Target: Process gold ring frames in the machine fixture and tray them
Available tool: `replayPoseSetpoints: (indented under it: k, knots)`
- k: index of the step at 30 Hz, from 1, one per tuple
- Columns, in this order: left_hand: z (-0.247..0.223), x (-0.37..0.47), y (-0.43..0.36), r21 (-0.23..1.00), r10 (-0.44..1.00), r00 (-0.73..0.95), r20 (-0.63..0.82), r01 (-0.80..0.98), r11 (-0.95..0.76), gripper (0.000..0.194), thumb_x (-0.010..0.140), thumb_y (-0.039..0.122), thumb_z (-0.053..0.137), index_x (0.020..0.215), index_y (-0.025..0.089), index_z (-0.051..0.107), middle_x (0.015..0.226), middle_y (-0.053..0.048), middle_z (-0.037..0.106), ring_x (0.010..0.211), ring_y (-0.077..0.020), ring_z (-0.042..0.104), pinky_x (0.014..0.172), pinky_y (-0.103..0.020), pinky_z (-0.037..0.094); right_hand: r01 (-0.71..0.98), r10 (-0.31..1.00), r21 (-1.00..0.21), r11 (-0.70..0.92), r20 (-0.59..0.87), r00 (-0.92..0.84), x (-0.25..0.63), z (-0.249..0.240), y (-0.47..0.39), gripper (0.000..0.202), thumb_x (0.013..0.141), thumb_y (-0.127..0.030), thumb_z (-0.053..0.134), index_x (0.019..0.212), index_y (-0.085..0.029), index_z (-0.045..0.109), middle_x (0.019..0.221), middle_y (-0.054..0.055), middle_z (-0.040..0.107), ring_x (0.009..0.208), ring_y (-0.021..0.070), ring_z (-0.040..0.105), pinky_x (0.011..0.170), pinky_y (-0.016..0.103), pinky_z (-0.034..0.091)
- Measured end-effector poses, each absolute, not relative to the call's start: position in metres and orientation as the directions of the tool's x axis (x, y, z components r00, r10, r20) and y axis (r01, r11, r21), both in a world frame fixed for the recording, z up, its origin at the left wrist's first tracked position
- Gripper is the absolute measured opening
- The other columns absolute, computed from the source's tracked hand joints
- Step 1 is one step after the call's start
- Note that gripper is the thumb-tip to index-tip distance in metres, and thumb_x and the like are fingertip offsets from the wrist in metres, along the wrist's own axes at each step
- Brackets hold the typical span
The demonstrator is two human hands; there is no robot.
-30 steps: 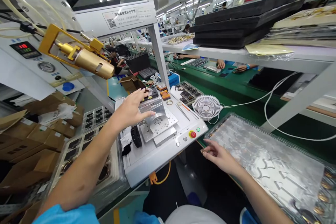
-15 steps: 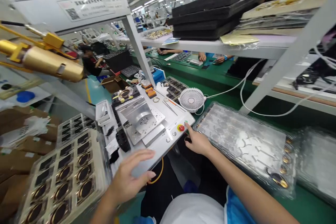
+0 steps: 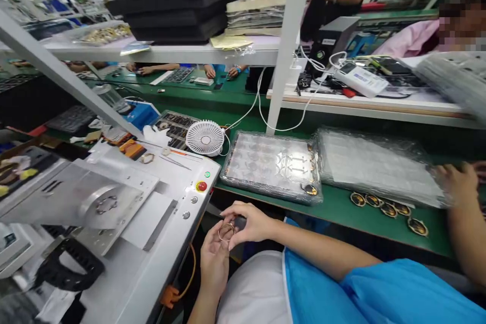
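Both hands meet low in front of my body, beside the front edge of a white machine (image 3: 167,258). A thin gold watch ring (image 3: 227,233) stands tilted between them. My left hand (image 3: 214,258) is closed on its left and lower side with the fingertips. My right hand (image 3: 254,223) pinches the ring from the right, thumb below and fingers above. A small dark piece (image 3: 240,222) shows just inside the right fingers; whether it is joined to the ring I cannot tell. Behind the hands are the machine's red stop button (image 3: 201,186) and lit green button (image 3: 207,174).
A plastic-covered tray (image 3: 269,167) and a clear-lidded tray (image 3: 375,162) lie on the green bench. Several gold-rimmed watch parts (image 3: 388,208) lie in front. A co-worker's hand (image 3: 459,182) touches the right tray. A small white fan (image 3: 205,138) stands behind the machine.
My view has swung right. My right hand has left the green button area, my open left hand has moved off the machine's front, and both now hold the ring together.
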State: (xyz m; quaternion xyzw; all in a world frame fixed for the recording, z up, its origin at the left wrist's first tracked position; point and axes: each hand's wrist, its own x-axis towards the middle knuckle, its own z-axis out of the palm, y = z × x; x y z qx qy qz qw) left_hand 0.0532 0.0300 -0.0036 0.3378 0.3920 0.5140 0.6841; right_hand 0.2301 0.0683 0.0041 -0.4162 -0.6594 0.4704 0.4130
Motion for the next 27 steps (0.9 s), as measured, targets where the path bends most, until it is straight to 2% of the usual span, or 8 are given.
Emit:
replayPoseSetpoints:
  k: [3,6,9,12,15,20,23,27]
  knots:
    - [-0.013,0.063,0.035,0.857,0.963,0.175,-0.207,-0.443,0.264,0.056,0.067,0.041,0.095,0.116,0.025,0.075,0.117,-0.011,0.073,0.106,-0.0258,0.072,0.1,-0.044,0.059,0.254,0.94,-0.946,0.2,0.112,-0.321,0.242,0.01,0.061,0.092,0.053,-0.067,0.086,0.13,-0.019,0.067,0.111,0.008,0.07,0.105,0.011,0.065,0.098,0.023,0.054]
    - [-0.013,0.068,0.039,0.873,0.96,0.171,-0.223,-0.403,0.274,0.059,0.065,0.042,0.096,0.118,0.026,0.076,0.119,-0.013,0.072,0.094,-0.0253,0.075,0.082,-0.033,0.064,0.393,0.914,-0.888,0.238,0.069,-0.4,0.276,0.031,0.057,0.088,0.067,-0.063,0.081,0.14,-0.02,0.059,0.13,0.009,0.066,0.125,0.0154,0.06,0.113,0.029,0.049]
    - [-0.008,0.064,0.04,0.893,0.961,0.178,-0.212,-0.363,0.264,0.057,0.065,0.044,0.095,0.115,0.025,0.077,0.115,-0.014,0.073,0.084,-0.0244,0.076,0.065,-0.025,0.062,0.649,0.971,-0.755,0.094,-0.074,-0.226,0.334,0.058,0.05,0.059,0.085,-0.049,0.068,0.135,-0.018,0.062,0.137,0.009,0.063,0.125,0.0166,0.061,0.111,0.029,0.048]
    - [-0.004,0.054,0.039,0.895,0.96,0.21,-0.182,-0.369,0.251,0.054,0.064,0.042,0.096,0.112,0.025,0.078,0.109,-0.013,0.074,0.098,-0.0281,0.075,0.082,-0.032,0.064,0.826,0.947,-0.481,-0.292,-0.267,0.179,0.395,0.073,0.039,0.041,0.09,-0.032,0.056,0.127,-0.018,0.065,0.127,0.008,0.067,0.106,0.0143,0.065,0.092,0.023,0.047]
    - [-0.003,0.048,0.039,0.882,0.949,0.23,-0.214,-0.372,0.289,0.053,0.063,0.035,0.097,0.111,0.023,0.076,0.109,-0.013,0.074,0.11,-0.0314,0.071,0.095,-0.039,0.061,0.841,0.876,-0.312,-0.443,-0.351,0.331,0.429,0.072,0.029,0.044,0.082,-0.025,0.062,0.125,-0.014,0.066,0.119,0.011,0.07,0.102,0.0166,0.065,0.081,0.02,0.041]
    - [-0.004,0.049,0.038,0.876,0.933,0.256,-0.254,-0.347,0.334,0.049,0.063,0.035,0.097,0.103,0.02,0.075,0.111,-0.011,0.073,0.106,-0.0311,0.072,0.098,-0.043,0.059,0.836,0.863,-0.297,-0.462,-0.367,0.346,0.434,0.065,0.023,0.042,0.078,-0.022,0.067,0.12,-0.015,0.068,0.114,0.01,0.07,0.098,0.0156,0.064,0.074,0.019,0.035]
    - [0.0,0.05,0.035,0.876,0.922,0.282,-0.266,-0.328,0.353,0.049,0.062,0.035,0.097,0.102,0.018,0.074,0.106,-0.011,0.073,0.107,-0.0317,0.072,0.099,-0.044,0.058,0.849,0.881,-0.313,-0.425,-0.358,0.308,0.43,0.071,0.024,0.028,0.079,-0.02,0.065,0.105,-0.016,0.073,0.107,0.007,0.069,0.09,0.0111,0.06,0.074,0.019,0.035]
    - [0.019,0.053,0.03,0.865,0.907,0.313,-0.281,-0.328,0.381,0.058,0.06,0.039,0.098,0.108,0.018,0.073,0.104,-0.011,0.072,0.099,-0.0288,0.073,0.093,-0.039,0.06,0.811,0.992,-0.572,-0.121,-0.108,0.072,0.399,0.082,0.032,0.017,0.086,-0.026,0.063,0.087,-0.017,0.077,0.098,0.006,0.066,0.084,0.0059,0.058,0.077,0.017,0.043]
